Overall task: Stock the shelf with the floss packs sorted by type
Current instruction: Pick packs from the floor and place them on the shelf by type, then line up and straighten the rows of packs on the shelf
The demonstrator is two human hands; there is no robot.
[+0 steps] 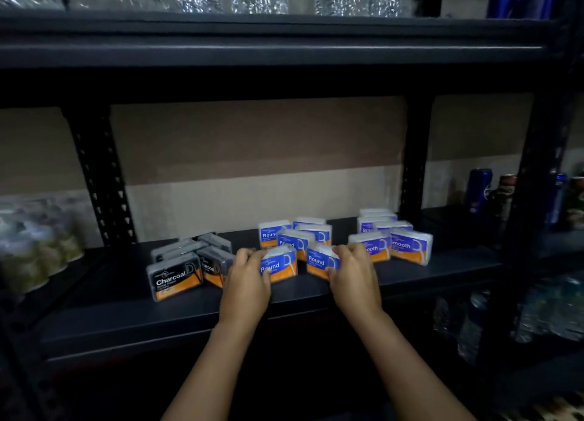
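Both hands are parking Round packs at the front of the middle group: left hand (249, 272) pinches one Round pack (279, 264), right hand (352, 270) pinches another (317, 261). Charcoal (177, 280) sits left and Smooth (409, 246) right on the shelf (316, 297), presumably so types stay separate.

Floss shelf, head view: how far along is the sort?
Mostly done, by the look of it. Done: Charcoal packs grouped at left, Smooth packs at right, Round packs in the middle. In hand: the left hand grips one front Round pack, and the right hand grips another. Left: setting those two into line; no loose packs visible elsewhere.
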